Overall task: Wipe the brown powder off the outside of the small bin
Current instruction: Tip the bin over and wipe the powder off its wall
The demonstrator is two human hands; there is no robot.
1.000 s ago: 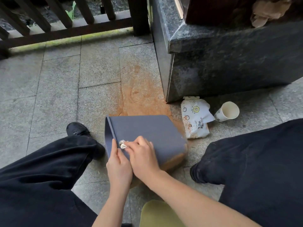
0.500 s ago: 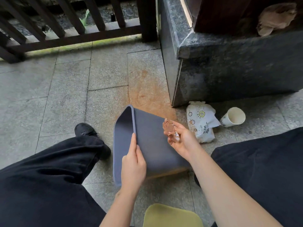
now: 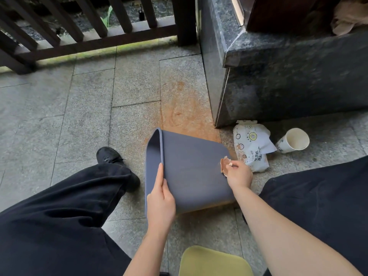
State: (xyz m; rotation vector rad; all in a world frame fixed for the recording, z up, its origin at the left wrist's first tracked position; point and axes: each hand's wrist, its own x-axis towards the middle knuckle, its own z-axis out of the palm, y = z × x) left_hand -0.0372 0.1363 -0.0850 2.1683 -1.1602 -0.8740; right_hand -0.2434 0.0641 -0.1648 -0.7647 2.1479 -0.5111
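— Fingers first: what is being done with them?

— On the left hand (image 3: 160,200) the fingers (image 3: 160,174) are laid along the rim of the small bin (image 3: 191,170), with the thumb on its outer wall, so the rim is pinched and the bin is kept steady. On the right hand (image 3: 239,174) the fingers are curled round a little wipe (image 3: 225,166), stained brown, which is pressed near the bin's right edge.

— Where is the bin?

— It is tipped on its side on the stone floor (image 3: 79,116), between two black trouser legs, with its open mouth turned to the left.

— How will it handle?

— It is likely light, stiff plastic, and smooth, so it could slide or roll when rubbed. The rim is the best place to be held. A brown strip of powder (image 3: 209,206) is still seen along the near bottom edge, so the bin may need to be turned.

— What else is around?

— A black shoe (image 3: 109,156) is seen at the left. A brown stain (image 3: 185,110) is spread on the floor behind the bin. A crumpled paper bag (image 3: 251,144) is just beside the right hand, and a tipped paper cup (image 3: 293,140) is further right. A dark stone block (image 3: 288,76) is at the far right. The bag could be bumped.
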